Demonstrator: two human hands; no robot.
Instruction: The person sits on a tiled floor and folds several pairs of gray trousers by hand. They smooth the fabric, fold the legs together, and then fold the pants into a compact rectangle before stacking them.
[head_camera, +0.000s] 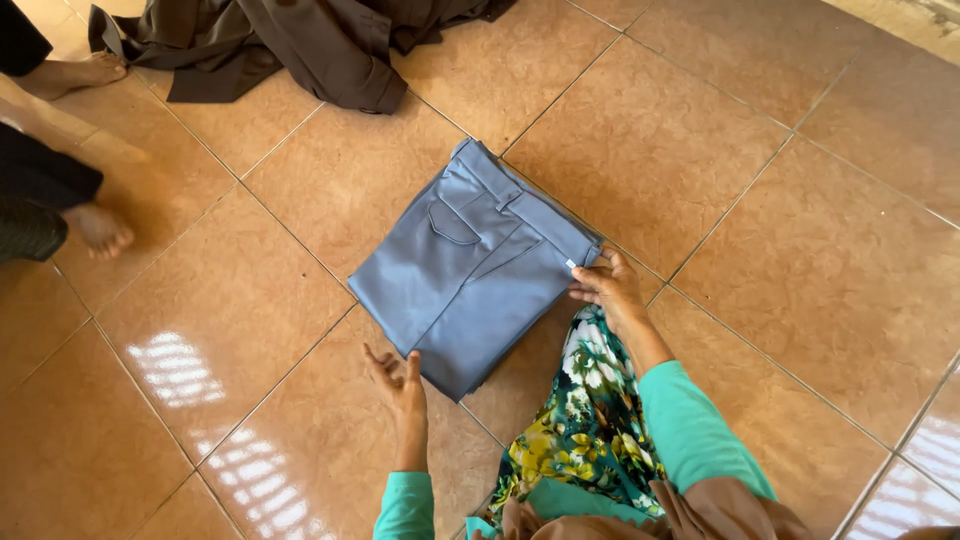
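I see the folded grey-blue trousers (470, 270) lying on the tiled floor (800, 250), my right hand (607, 287) pinching the waistband corner, left hand (400, 378) open beside the hem; soft, light cloth, best gripped along folded edges.

Small white tag (570, 264) at waistband corner of folded grey-blue trousers (470, 265); no packages, signs, screens.

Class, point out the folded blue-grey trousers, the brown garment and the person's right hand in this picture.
folded blue-grey trousers (470, 270), head view, on the back pocket panel.
brown garment (300, 45), head view, on its crumpled middle.
right hand (605, 285), head view, on the back of the hand.
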